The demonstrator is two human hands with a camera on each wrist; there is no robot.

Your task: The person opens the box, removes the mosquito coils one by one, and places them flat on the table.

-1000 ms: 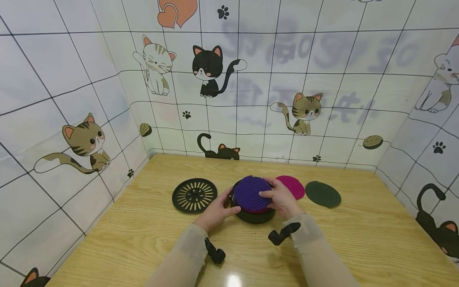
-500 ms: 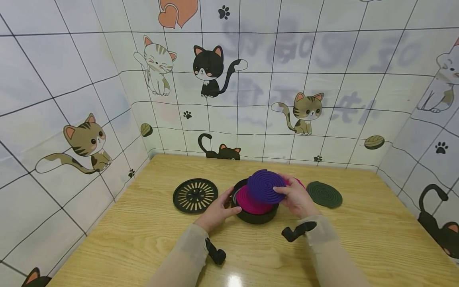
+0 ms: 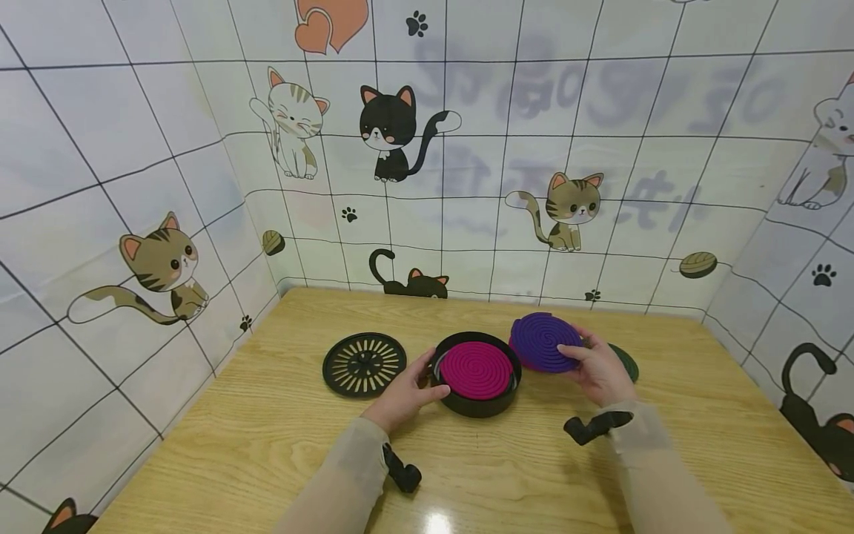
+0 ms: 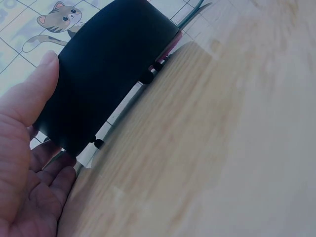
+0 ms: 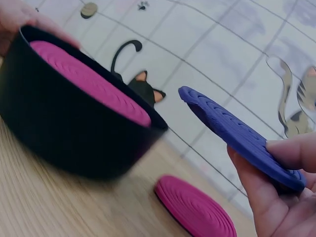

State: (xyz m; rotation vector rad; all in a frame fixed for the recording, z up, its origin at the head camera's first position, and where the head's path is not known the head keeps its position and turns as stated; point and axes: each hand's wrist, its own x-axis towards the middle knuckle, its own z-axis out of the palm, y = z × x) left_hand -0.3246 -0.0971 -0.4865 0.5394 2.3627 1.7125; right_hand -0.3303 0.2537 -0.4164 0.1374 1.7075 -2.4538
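A purple spiral mosquito coil (image 3: pixel 542 341) is pinched between thumb and fingers of my right hand (image 3: pixel 603 377), held tilted in the air right of a round black mosquito coil holder (image 3: pixel 477 407). Inside that holder lies a magenta coil (image 3: pixel 475 369), its top exposed. My left hand (image 3: pixel 400 394) grips the holder's left side, thumb at the near wall and fingers farther round; the left wrist view shows small feet underneath. Another magenta coil (image 5: pixel 195 205) lies on the table below the purple one, mostly covered by it in the head view.
A slotted round black lid (image 3: pixel 363 361) lies on the wooden table (image 3: pixel 467 460) left of the holder. To the right, a dark green coil (image 3: pixel 626 363) shows partly behind my right hand. A cat-print tiled wall covering (image 3: pixel 480 245) closes off the back and sides.
My right hand has lifted the purple coil off the holder and carried it right, uncovering the magenta coil inside. My left hand has stayed on the holder.
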